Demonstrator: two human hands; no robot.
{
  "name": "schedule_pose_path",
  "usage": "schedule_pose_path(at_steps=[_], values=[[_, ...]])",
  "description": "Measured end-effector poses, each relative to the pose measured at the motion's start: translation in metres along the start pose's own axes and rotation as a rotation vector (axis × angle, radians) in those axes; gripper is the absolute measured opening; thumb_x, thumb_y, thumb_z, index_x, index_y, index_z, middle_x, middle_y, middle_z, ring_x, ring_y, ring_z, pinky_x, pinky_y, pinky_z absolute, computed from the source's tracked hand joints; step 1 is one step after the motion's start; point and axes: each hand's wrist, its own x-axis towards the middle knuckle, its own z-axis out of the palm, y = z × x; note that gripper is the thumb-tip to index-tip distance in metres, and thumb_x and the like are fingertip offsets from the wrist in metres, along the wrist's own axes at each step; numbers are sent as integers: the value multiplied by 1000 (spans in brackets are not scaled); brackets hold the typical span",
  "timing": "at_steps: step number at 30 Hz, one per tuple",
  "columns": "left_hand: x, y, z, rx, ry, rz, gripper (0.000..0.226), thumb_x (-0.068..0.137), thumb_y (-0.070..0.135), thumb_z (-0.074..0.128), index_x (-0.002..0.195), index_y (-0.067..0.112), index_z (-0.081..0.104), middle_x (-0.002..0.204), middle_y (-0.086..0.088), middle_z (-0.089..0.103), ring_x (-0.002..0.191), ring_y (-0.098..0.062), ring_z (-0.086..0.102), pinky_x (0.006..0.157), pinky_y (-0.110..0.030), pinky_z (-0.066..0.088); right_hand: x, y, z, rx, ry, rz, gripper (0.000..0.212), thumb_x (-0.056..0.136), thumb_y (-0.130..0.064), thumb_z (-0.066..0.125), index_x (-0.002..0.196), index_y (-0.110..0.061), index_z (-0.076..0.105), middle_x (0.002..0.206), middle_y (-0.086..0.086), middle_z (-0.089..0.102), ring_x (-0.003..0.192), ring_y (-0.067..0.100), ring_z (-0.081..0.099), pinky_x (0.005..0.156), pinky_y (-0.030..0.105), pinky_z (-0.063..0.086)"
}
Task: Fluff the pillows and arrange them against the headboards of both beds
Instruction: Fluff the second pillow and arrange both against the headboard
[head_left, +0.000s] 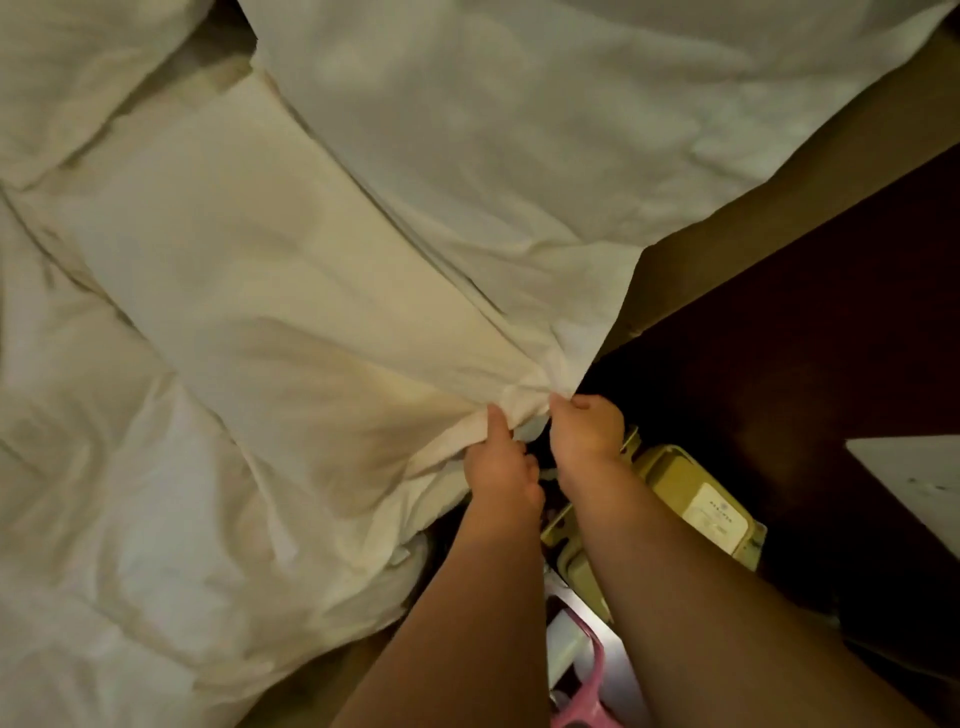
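both hands on one pillow (249, 270), at its near corner; left hand (501, 467) pinches the bunched pillowcase fabric, thumb on top, fingers (531, 469) curled under; right hand (587, 426) just beside it, fingers (563, 402) curled tight on the same corner; the two hands are nearly touching; both forearms are bare and come in from the bottom edge

pillow lies lengthwise on the bed, running from the gripped corner up and left; case is cream, creases fan toward the grip; the corner in the hands is flat gathered fabric, the body of the pillow further up looks fuller inside the case

second pillow (519, 130) upper right, its long edge overlapping the held one; third pillow (62, 67) in the top left corner, touching the held pillow's far end; rumpled white duvet (130, 493) fills the lower left, touching the held pillow's lower edge

right of the bed: tan panel (753, 208), then dark wood tabletop (779, 338); beige telephone (696, 499) just below the right wrist, white label on it, text too small to read; white card (914, 478) at the right edge; pink plastic piece (587, 691) between the forearms at the bottom, over something white; cannot tell what it belongs to
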Motion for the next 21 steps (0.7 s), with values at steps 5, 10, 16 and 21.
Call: schedule_pose_path(at_steps=[5,10,16,21], values=[[-17,-3,3,117,30,35,37,100,38,49,116,6,55,69,-3,52,49,-14,44,42,-22,35,-9,-5,-25,-204,-54,-177,13,92,-18,58,85,-8,64,85,7,59,83,27,58,77,37,50],[-62,24,5,400,122,241,42,92,32,56,120,1,57,114,-16,63,103,-33,61,90,-40,51,-43,-44,-50,-125,-83,-191,14,86,-13,58,92,-7,69,92,8,65,88,28,62,76,37,51],[-174,104,24,552,120,657,27,92,21,57,117,14,50,101,-5,53,91,-24,52,79,-32,42,-110,-130,-89,-58,-137,-457,5,92,-17,54,91,-16,59,81,-3,56,74,17,55,57,25,40],[-259,168,51,719,48,943,26,90,19,57,115,14,52,100,-8,62,81,-22,56,77,-33,48,-172,-199,-112,-122,-78,-763,8,93,-17,51,86,-18,55,90,1,59,80,19,58,64,28,45]])
